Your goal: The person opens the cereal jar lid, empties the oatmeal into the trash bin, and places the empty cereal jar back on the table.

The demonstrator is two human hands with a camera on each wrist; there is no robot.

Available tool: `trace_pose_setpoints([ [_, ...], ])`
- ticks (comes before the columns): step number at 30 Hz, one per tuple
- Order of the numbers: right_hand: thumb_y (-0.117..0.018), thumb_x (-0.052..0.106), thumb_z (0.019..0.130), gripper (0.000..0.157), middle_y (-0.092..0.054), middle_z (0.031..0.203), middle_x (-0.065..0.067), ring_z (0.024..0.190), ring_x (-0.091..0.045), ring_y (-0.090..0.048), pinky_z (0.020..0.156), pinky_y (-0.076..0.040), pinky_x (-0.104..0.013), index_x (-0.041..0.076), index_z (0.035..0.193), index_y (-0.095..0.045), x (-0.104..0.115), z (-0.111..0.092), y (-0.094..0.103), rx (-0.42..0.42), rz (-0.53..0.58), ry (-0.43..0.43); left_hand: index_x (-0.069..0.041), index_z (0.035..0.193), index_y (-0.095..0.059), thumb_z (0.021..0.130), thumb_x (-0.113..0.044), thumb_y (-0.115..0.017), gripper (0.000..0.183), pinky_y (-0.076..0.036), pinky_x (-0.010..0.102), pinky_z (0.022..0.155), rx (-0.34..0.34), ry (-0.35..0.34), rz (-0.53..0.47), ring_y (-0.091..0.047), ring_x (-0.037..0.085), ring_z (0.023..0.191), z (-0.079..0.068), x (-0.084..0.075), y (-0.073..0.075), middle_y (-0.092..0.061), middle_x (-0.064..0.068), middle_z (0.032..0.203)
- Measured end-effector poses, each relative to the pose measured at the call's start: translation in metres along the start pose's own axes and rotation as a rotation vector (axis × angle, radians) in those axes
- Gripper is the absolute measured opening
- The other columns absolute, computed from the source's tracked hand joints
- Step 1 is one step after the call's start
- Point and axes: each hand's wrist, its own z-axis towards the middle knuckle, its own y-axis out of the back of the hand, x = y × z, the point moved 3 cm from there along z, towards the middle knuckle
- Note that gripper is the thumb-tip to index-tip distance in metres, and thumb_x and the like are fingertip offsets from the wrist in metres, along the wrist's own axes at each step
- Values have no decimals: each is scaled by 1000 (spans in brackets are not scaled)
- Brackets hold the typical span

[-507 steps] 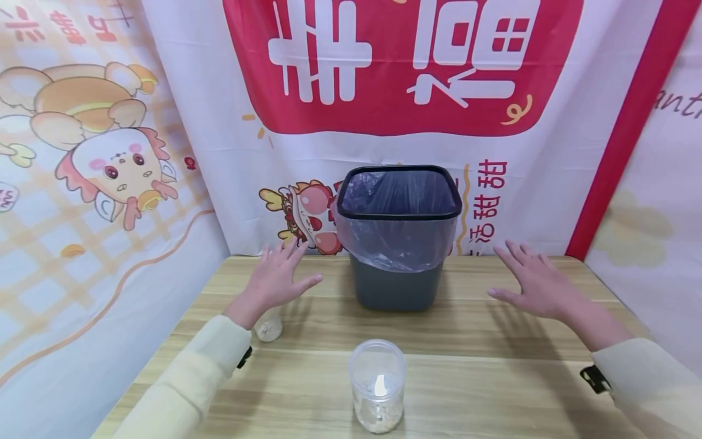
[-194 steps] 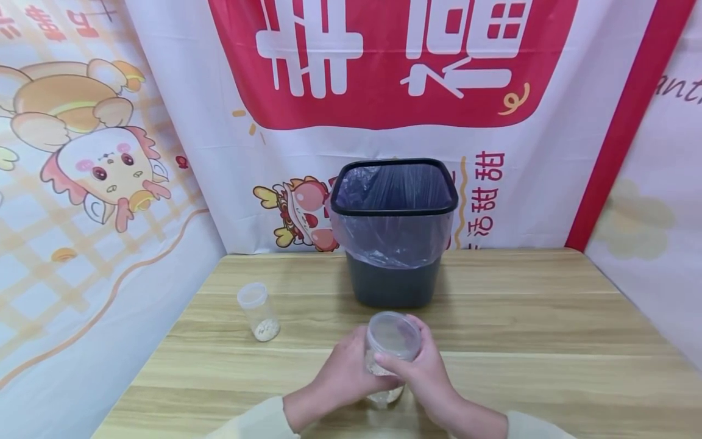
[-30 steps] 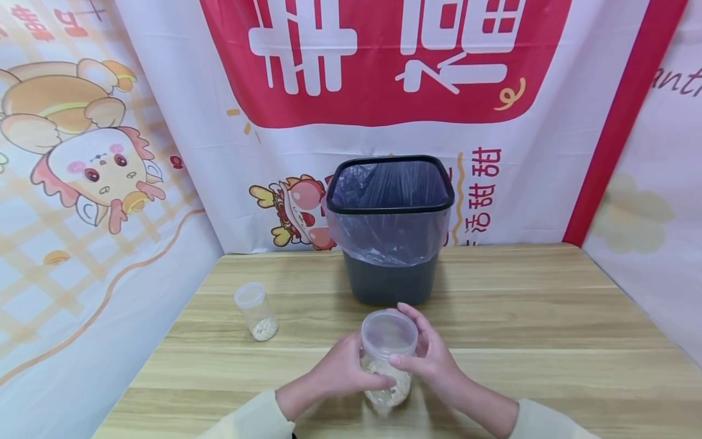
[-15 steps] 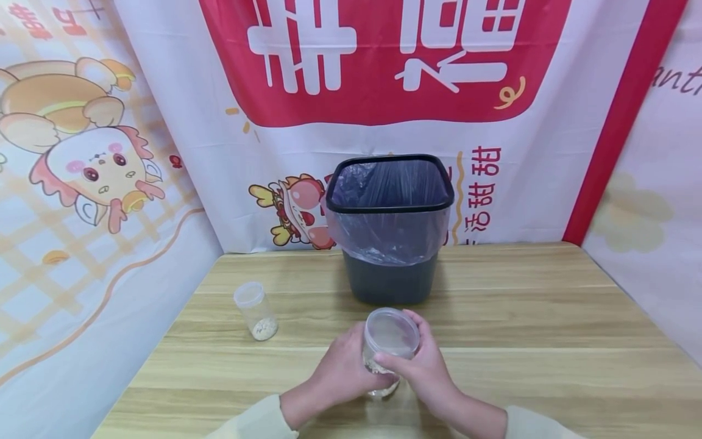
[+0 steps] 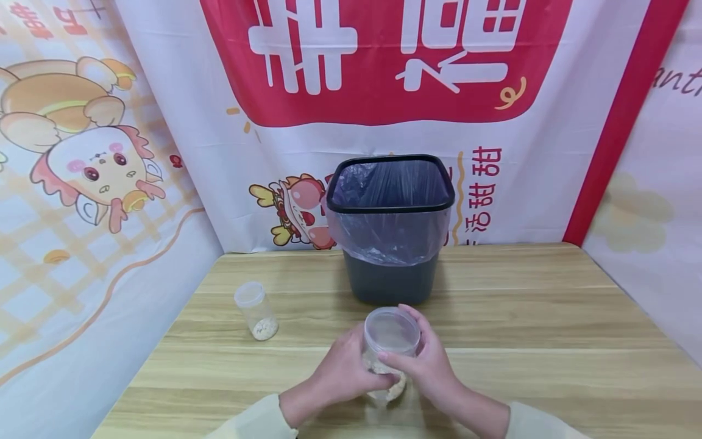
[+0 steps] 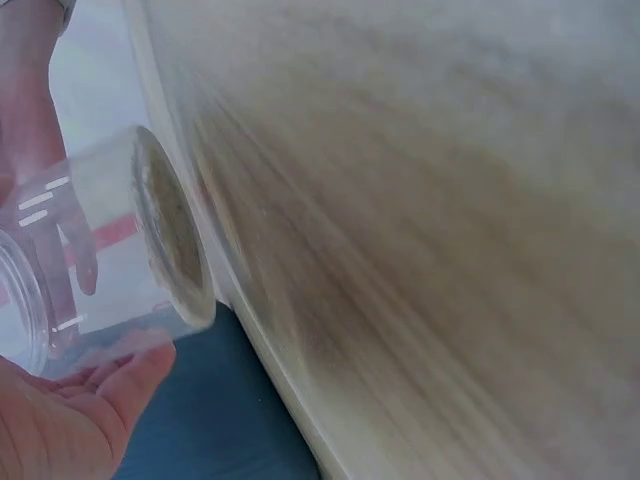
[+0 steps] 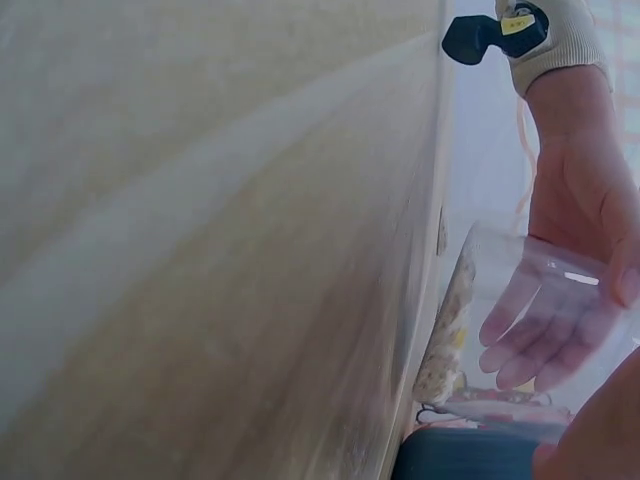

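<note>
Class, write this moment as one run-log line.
left hand: holds large jar; right hand: holds same jar; small jar: upright on table; bin: bag-lined

The left hand and right hand grip opposite sides of 1 clear, cylindrical plastic jar. Pale granular contents lie in its base. Contact between this jar and the light wood-grain table is unclear. 1 smaller, clear cylindrical plastic container, with white granules at its bottom, stands to the left. 1 dark grey, black-rimmed plastic bin with a translucent plastic liner stands behind the hands.
</note>
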Motion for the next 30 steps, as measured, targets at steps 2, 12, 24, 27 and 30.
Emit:
trace_pose_setpoints([
  [2,-81,-3,72,79,-55,129,-17,113,-36,-53,92,-49,-34,6,141,-42,-1,1,2,29,11,19,-18,132,-50,67,-44,-84,78,-51,31,85,10,-17,-36,-59,9,100,1,0,0,-62,-7,114],
  [12,-75,1,77,78,-48,132,-29,116,-42,-51,96,-47,-45,-3,144,-34,0,5,9,250,84,74,-17,132,-51,71,-33,-83,71,-52,29,85,136,-59,-243,-60,13,102,1,2,0,-63,0,115],
  [24,-77,-2,76,85,-48,135,-22,121,-26,-49,101,-41,-26,-5,145,-27,0,3,8,107,58,64,-14,129,-53,69,-50,-82,76,-52,32,81,23,52,-83,-59,9,97,0,1,0,-63,-5,110],
  [27,-79,-2,74,85,-51,135,-18,124,-25,-48,105,-36,-28,-2,144,-31,-1,0,4,0,-10,21,-15,131,-52,67,-56,-81,81,-51,33,83,-24,88,-15,-59,10,99,-1,0,0,-62,-6,111],
  [30,-82,3,73,85,-53,133,-16,124,-28,-49,107,-33,-40,1,142,-33,-1,-3,-1,-73,-57,-20,-15,132,-52,67,-61,-80,84,-51,34,84,-55,102,46,-59,11,99,-1,-1,-1,-62,-6,111],
])
